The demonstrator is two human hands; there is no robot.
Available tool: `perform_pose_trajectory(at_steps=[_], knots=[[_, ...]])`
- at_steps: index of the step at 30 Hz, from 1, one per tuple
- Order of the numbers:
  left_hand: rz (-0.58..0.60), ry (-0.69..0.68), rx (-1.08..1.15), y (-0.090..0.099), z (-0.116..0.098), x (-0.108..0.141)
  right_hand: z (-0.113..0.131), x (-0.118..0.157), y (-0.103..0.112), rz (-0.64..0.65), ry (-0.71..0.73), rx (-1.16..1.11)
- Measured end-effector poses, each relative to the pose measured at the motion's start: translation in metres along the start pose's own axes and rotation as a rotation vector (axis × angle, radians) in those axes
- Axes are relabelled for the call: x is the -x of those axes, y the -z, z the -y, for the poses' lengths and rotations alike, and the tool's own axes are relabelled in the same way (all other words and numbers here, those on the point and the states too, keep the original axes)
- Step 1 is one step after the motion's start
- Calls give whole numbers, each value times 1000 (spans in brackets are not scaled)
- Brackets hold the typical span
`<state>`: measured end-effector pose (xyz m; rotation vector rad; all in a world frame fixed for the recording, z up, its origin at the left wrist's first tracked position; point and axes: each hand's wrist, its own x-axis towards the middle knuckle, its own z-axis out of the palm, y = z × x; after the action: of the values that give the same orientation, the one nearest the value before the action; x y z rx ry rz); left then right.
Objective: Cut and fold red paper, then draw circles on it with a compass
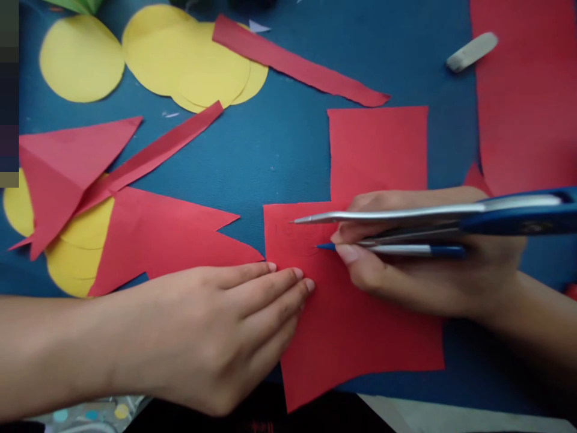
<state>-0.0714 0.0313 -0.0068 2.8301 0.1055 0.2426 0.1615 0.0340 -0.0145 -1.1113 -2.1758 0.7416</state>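
A red paper sheet (360,319), its lower edge curved, has faint marks near its upper-left corner and lies at the near edge of the blue bench (279,156), beneath the flat, closed-together fingers of the left hand (225,337). The right hand (433,276) pinches a silver-and-blue metal compass (406,214) between thumb and fingers, its tips left of them, over the marks.

Yellow paper circles (82,58) and a white oblong eraser (472,53) lie on the blue desk (279,144).
Some circles overlap; the eraser meets a large red paper sheet (527,90).
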Motion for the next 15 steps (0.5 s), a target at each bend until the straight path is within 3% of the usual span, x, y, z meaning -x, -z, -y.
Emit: perform_pose_trajectory(at_steps=[5,15], knots=[[-33,15,0,-2,-1,-1,11,-7,-6,-3,-149,-68],[-73,33,-39,-4,-2,-2,10,-10,-13,37,-136,-57]])
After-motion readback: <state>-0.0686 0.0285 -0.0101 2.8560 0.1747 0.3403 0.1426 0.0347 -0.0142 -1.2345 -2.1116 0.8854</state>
